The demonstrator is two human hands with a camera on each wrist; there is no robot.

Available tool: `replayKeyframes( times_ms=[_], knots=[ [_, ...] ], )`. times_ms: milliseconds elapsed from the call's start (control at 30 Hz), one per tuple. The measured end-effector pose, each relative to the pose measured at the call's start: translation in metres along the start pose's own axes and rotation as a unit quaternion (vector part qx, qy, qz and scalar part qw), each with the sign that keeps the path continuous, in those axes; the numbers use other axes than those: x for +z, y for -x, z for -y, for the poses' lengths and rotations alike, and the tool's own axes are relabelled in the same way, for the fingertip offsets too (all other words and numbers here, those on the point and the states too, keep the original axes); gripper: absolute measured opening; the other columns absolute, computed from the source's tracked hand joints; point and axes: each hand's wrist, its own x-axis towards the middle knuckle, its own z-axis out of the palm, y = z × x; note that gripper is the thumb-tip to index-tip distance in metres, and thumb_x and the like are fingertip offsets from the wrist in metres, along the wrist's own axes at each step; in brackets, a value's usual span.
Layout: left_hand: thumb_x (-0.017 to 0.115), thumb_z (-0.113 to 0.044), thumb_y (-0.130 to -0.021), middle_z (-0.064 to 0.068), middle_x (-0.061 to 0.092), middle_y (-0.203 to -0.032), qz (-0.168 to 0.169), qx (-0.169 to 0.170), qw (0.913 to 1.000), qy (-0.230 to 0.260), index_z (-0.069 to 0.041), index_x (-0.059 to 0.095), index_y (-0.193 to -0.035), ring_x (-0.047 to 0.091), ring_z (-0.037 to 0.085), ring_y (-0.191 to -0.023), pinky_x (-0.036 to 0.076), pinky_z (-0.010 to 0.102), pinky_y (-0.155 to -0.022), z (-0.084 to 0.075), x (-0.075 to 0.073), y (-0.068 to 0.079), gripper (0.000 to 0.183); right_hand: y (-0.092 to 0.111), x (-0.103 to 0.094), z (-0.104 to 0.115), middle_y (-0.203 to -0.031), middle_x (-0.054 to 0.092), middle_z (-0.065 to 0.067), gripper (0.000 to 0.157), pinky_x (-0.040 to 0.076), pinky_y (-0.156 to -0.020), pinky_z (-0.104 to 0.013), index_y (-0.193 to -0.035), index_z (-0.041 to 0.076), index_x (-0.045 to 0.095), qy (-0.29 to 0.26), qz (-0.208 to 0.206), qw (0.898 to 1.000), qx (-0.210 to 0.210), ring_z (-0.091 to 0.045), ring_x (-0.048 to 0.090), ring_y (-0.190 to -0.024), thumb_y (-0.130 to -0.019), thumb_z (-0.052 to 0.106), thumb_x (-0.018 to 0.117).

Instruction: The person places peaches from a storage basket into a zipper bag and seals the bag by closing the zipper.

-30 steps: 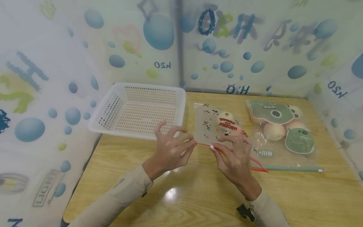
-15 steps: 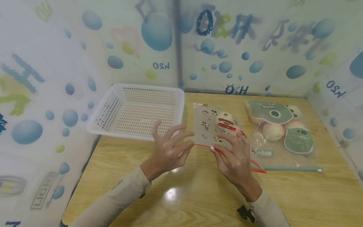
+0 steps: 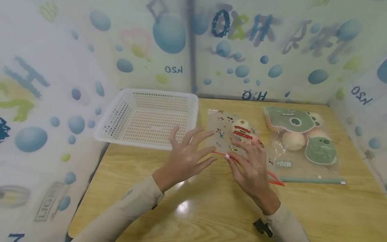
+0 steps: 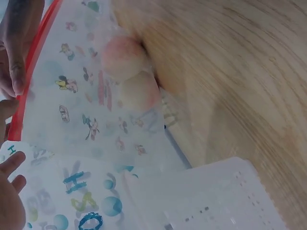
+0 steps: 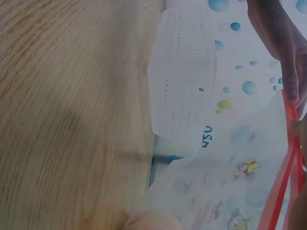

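Note:
A clear zip bag (image 3: pixel 222 134) printed with cartoon figures lies mid-table, its red zip strip (image 4: pixel 29 67) toward me. Two peaches (image 4: pixel 125 57) show through its plastic in the left wrist view. The right hand (image 3: pixel 252 166) pinches the white slider (image 3: pixel 227 155) on the red strip between thumb and index finger. Part of the strip to its right stands apart in two red bands. At the strip's left end is the left hand (image 3: pixel 187 156), fingers spread, thumb and index apart with their tips close to the bag's corner.
To the left stands a white perforated plastic basket (image 3: pixel 145 144). A second zip bag (image 3: pixel 281 171), with green animal faces and several peaches inside, lies flat at the right. Printed curtains (image 3: pixel 169 77) close in the back and sides of the wooden table (image 3: pixel 211 215).
The left hand's thumb and index, earlier pinching the strip's left end, have parted from it and spread, and that hand has shifted slightly right. The right hand stays on the slider.

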Motion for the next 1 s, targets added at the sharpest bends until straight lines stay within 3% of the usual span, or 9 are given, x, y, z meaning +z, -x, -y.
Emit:
replayKeyframes(
  times_ms=[200, 467, 733, 1000],
  knots=[
    [0.080, -0.029, -0.090, 0.007, 0.061, -0.136, -0.007, 0.005, 0.9999, 0.014, -0.023, 0.077, -0.090, 0.047, 0.028, -0.136, 0.011, 0.073, -0.108, -0.005, 0.007, -0.006, 0.007, 0.001, -0.001, 0.002, -0.117, 0.068, -0.020, 0.035, 0.040, -0.093, -0.057, -0.096, -0.004, 0.079, 0.010, -0.012, 1.000, -0.009, -0.041, 0.062, -0.102, -0.101, 0.028, 0.065],
    [0.078, -0.028, -0.090, 0.006, 0.067, -0.126, -0.059, 0.017, 0.9981, -0.006, -0.020, 0.075, -0.081, 0.056, 0.031, -0.125, 0.016, 0.072, -0.104, -0.001, 0.006, 0.002, 0.013, -0.003, 0.006, 0.007, -0.113, 0.069, -0.016, 0.035, 0.042, -0.088, -0.056, -0.088, -0.003, 0.079, 0.024, -0.011, 0.999, -0.027, -0.040, 0.062, -0.097, -0.101, 0.027, 0.066],
    [0.071, -0.029, -0.094, 0.013, 0.064, -0.128, -0.061, 0.009, 0.9975, -0.034, -0.016, 0.071, -0.082, 0.053, 0.037, -0.125, 0.015, 0.073, -0.102, -0.005, 0.005, 0.006, 0.018, -0.004, 0.005, 0.009, -0.113, 0.069, -0.016, 0.035, 0.042, -0.085, -0.051, -0.086, -0.004, 0.078, 0.013, -0.022, 0.999, -0.027, -0.041, 0.060, -0.099, -0.101, 0.025, 0.066],
    [0.071, -0.028, -0.093, 0.012, 0.065, -0.125, -0.082, 0.004, 0.9959, -0.036, -0.015, 0.070, -0.079, 0.056, 0.038, -0.122, 0.015, 0.072, -0.102, -0.004, 0.006, 0.007, 0.019, -0.003, 0.002, 0.008, -0.111, 0.069, -0.016, 0.036, 0.041, -0.086, -0.053, -0.087, -0.005, 0.078, 0.018, -0.018, 1.000, -0.017, -0.042, 0.059, -0.101, -0.101, 0.026, 0.066]
  ],
)
